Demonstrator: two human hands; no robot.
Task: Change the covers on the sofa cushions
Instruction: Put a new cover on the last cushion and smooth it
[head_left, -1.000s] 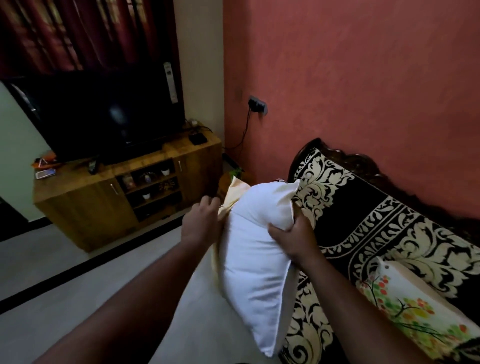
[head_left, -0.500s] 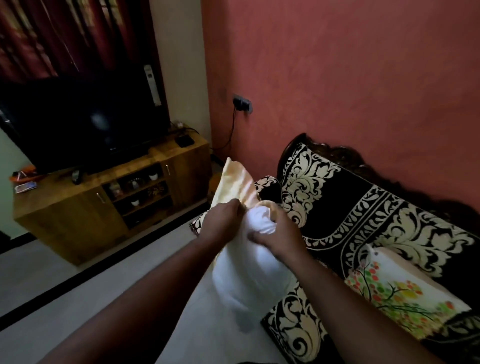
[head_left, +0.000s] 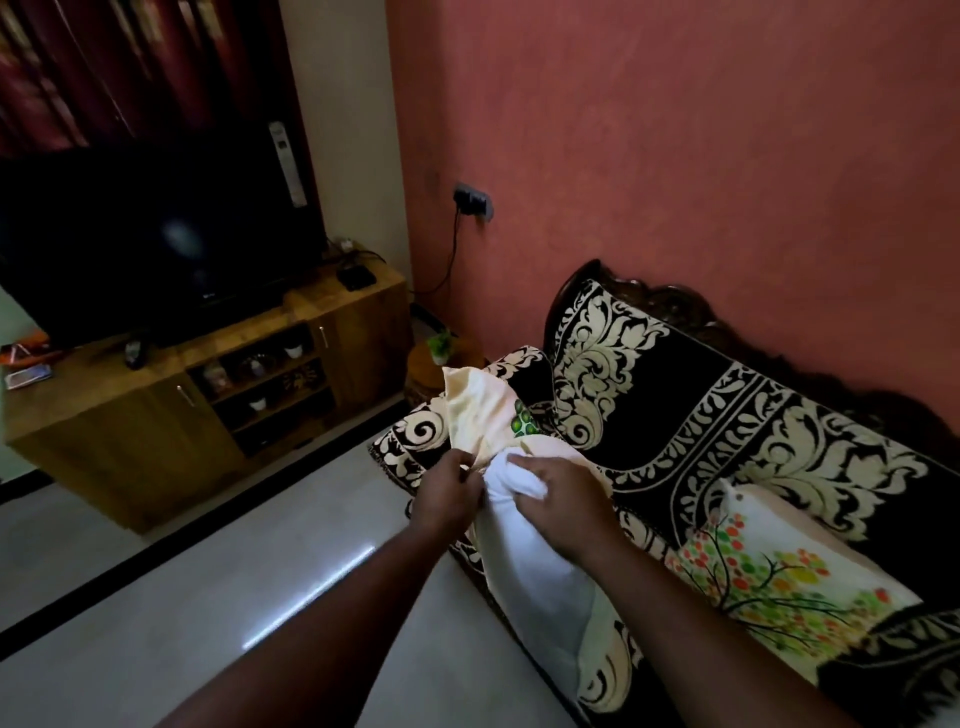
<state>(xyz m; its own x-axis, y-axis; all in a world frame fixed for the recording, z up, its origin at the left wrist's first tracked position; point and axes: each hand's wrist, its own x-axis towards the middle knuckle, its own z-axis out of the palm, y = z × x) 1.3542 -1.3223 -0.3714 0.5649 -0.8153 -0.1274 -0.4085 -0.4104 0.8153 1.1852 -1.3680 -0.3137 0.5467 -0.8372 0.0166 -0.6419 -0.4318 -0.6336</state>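
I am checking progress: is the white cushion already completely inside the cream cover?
No, most of the white cushion hangs bare below both hands, and only its top corner meets the cream cover.

A home living room, shown by a patterned black-and-cream sofa (head_left: 701, 415) with a floral cushion (head_left: 789, 577) against a terracotta wall (head_left: 675, 130), a television (head_left: 156, 244) on a wooden cabinet (head_left: 171, 405), dark red curtains (head_left: 130, 67) and a pale tiled floor (head_left: 182, 597).

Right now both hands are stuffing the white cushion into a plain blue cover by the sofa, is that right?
Not quite. The head view shows the cover is cream with a green print, not plain blue. Both hands, left hand and right hand, do grip the white cushion by the sofa.
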